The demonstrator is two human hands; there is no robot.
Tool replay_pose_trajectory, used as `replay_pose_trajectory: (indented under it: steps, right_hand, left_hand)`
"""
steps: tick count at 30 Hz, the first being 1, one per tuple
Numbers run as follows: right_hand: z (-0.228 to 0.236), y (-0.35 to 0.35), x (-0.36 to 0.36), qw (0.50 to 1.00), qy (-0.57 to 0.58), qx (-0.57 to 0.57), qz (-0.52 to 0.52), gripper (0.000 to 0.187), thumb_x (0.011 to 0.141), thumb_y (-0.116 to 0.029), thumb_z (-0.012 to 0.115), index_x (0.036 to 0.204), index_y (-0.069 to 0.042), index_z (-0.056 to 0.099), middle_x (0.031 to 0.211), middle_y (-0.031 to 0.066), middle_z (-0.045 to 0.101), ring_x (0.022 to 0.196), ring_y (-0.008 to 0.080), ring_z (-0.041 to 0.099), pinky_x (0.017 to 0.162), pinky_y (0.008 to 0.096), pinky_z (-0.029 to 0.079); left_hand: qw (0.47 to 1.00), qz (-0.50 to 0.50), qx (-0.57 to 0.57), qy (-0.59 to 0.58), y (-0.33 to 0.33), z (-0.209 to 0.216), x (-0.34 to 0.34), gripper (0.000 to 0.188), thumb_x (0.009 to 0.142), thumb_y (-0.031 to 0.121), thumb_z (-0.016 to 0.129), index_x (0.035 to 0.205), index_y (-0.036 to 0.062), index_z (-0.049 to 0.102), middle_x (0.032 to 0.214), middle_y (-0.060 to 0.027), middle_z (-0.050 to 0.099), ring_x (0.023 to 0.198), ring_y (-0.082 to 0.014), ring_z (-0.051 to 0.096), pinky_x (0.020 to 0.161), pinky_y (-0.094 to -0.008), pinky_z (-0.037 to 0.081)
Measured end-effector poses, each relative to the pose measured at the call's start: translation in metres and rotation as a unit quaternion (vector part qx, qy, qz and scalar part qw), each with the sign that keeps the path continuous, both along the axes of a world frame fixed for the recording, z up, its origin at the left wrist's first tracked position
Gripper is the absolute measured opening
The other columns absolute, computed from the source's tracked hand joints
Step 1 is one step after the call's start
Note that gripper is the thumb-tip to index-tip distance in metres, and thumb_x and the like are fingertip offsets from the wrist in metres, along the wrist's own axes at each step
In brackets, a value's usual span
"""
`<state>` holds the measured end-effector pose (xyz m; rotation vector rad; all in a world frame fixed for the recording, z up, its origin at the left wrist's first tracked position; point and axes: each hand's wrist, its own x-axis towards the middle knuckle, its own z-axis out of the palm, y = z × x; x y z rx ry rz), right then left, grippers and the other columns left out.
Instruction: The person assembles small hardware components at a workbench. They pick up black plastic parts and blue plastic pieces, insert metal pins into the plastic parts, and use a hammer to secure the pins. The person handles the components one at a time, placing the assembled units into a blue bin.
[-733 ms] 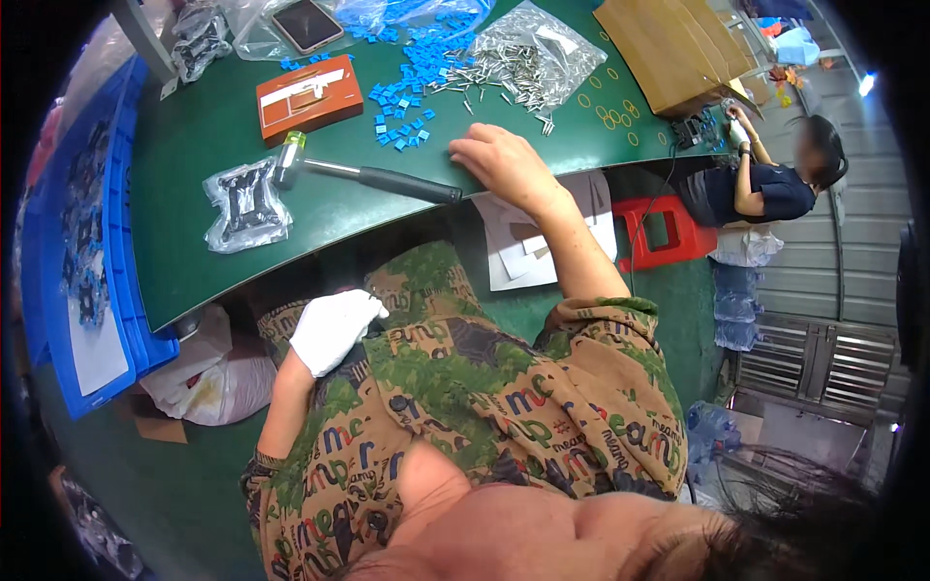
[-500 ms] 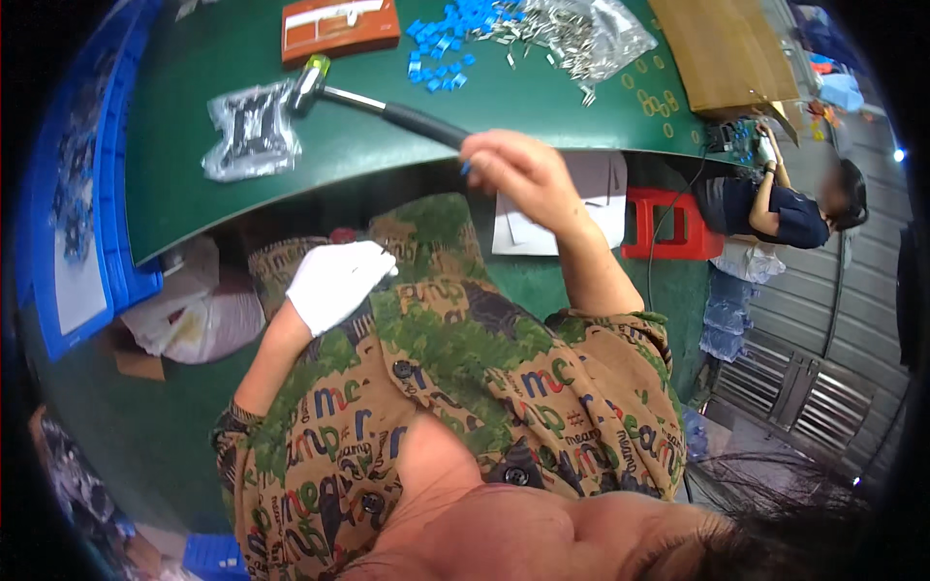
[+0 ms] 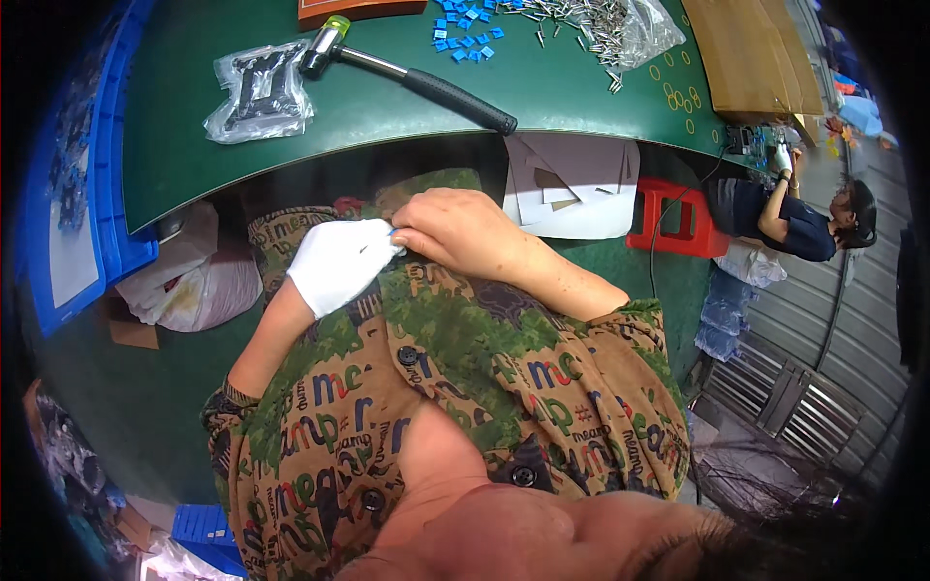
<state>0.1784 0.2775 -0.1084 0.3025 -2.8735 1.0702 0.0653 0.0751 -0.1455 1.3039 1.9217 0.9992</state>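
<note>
"So, what is in hand?"

"One small blue piece, on the person's side of the near edge of the desk. The bare right hand pinches it at the fingertips. The gloved left hand is curled up against it; whether it grips anything, I cannot tell."

"Counts on the desk?"

"One hammer. One bagged black part. One orange box, cut off by the view. Loose blue pieces, a dozen or so visible. Metal pins, too many to count. One clear bag. Yellow bands, about ten, several overlapping. One carton, toward the right edge."

"Edges and room?"

"Hammer's handle end lies at the near edge, head just beside the bagged part. Green desktop shows between that part and the near edge."
</note>
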Motion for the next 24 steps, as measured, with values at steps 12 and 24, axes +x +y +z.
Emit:
replay_pose_trajectory:
  steps: [12,24]
  right_hand:
    - [0.012,0.003,0.0,0.996,-0.016,0.085,0.037,0.025,0.099,-0.034,0.067,0.094,-0.01,0.063,0.08,0.0076,0.065,0.081,0.0305,0.069,0.071,0.0436,0.055]
    - [0.022,0.011,-0.01,0.988,0.042,0.125,0.086,0.022,0.095,-0.03,0.071,0.095,-0.009,0.063,0.083,0.0069,0.063,0.078,0.0302,0.067,0.068,0.0432,0.055]
  left_hand:
    - [0.999,-0.023,-0.006,0.033,-0.001,-0.002,0.0,0.022,0.099,0.025,0.058,0.089,0.0056,0.063,0.08,-0.0187,0.062,0.075,-0.0425,0.062,0.067,-0.0469,0.049]
    - [0.998,-0.037,0.0,0.048,0.003,-0.003,-0.002,0.025,0.1,0.028,0.059,0.092,0.0058,0.066,0.082,-0.018,0.066,0.076,-0.0418,0.063,0.067,-0.0466,0.05]
